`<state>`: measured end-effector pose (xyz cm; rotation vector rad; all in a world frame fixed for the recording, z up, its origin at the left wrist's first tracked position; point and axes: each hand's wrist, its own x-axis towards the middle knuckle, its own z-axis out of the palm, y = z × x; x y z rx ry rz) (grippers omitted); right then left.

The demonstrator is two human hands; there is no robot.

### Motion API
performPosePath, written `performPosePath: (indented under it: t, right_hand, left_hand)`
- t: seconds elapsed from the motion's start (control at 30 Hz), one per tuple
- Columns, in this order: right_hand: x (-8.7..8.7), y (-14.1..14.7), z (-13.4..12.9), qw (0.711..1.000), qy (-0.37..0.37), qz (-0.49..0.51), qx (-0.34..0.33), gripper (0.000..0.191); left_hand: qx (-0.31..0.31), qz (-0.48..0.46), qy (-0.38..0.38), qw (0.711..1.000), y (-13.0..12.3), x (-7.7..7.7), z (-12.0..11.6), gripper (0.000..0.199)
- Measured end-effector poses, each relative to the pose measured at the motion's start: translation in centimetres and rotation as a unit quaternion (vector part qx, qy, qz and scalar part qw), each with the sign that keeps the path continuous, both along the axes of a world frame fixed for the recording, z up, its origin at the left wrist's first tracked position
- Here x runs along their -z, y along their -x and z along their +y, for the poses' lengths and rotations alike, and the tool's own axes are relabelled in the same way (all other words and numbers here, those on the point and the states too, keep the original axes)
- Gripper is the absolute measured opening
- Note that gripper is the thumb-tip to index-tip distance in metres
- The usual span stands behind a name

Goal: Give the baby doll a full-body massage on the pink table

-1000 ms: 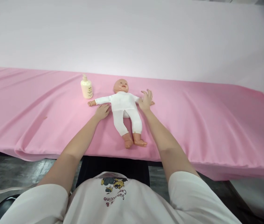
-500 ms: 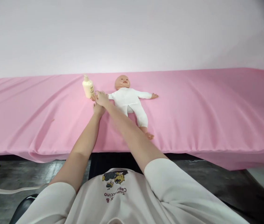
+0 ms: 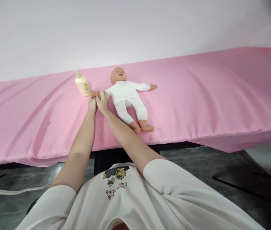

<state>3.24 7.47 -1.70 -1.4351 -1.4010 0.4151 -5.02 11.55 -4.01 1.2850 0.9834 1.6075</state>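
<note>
1. One doll (image 3: 125,95) in white clothing lies on its back just right of and beyond the hands, with its head away from the person, its feet toward them and its arms spread.
2. Both hands are at the doll's arm that reaches to the left. The right hand (image 3: 103,101) curls its fingers over the sleeve (image 3: 108,92) near the cuff and appears to grip it.
3. Close beside it, the left hand (image 3: 92,103) touches the doll's small hand from the near side; its fingers are mostly hidden, so I cannot tell how firmly they close.
4. Work on this one arm looks under way rather than finished. Whether the cuff has been shifted along the wrist is too small to tell. Right of the hands, the other sleeve reaches the wrist, and neither that arm nor the legs are being touched. How much handling remains does not show.
5. Just beyond the left hand, slightly to its left, a cream pump bottle (image 3: 83,87) stands untouched, close to the doll's small hand.
6. All this rests on a pink-draped counter (image 3: 197,95), extending to both sides of the hands. Past it rises a white wall (image 3: 135,28).
</note>
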Motion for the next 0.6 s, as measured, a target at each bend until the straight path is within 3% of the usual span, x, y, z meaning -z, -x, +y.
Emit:
performPosePath:
  t: [0.1,0.2,0.4,0.6]
  right_hand:
    - [-0.3,0.3,-0.5,0.999,0.029,-0.024,-0.015,0.045]
    - [-0.6,0.3,-1.2,0.995,0.050,-0.057,-0.060,0.057]
    - [-1.0,0.0,-1.8,0.991,0.092,-0.073,-0.056,0.061]
    - [-1.2,-0.1,-1.9,0.990,0.108,-0.057,-0.066,0.056]
  left_hand:
    - [0.012,-0.089,0.031,0.995,-0.3,-0.7,-0.2,0.015]
    - [-0.015,-0.161,0.060,0.985,-0.5,-1.1,-0.7,0.006]
    - [-0.108,-0.040,0.007,0.993,-0.4,-0.5,-1.2,0.019]
    - [-0.115,0.059,-0.036,0.991,0.1,-0.4,-1.5,0.041]
